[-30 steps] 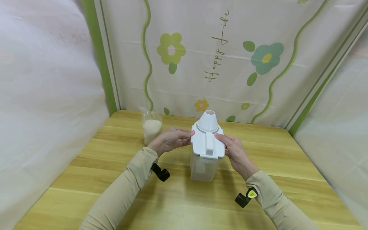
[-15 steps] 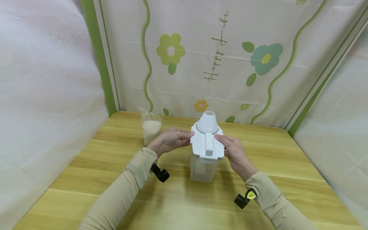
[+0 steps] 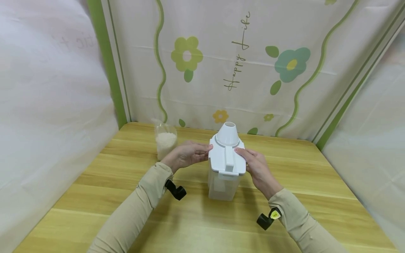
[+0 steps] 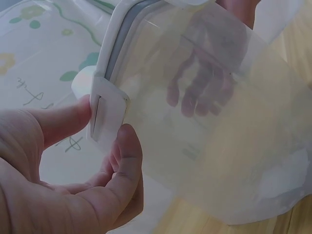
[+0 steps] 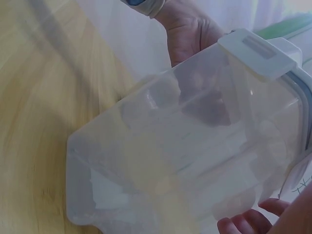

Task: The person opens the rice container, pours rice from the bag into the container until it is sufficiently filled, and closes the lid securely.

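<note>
A translucent plastic storage container (image 3: 222,188) stands upright on the table. On its white lid (image 3: 218,162) sit a raised handle bar and a white cone-shaped cap (image 3: 227,136). My left hand (image 3: 190,154) is at the lid's left edge, and the left wrist view has its thumb and index finger pinching the white side clip (image 4: 108,107). From the other side my right hand (image 3: 260,173) grips the lid's right edge, thumb on top and fingers below. In the right wrist view those fingers (image 5: 246,222) touch near the right clip (image 5: 298,174). The front clip (image 5: 258,52) lies along the wall.
Behind my left wrist stands a clear plastic bag (image 3: 166,143) of white grains, partly hidden. The wooden table (image 3: 300,175) reaches a patterned curtain (image 3: 209,70) at the back. White curtains hang on both sides.
</note>
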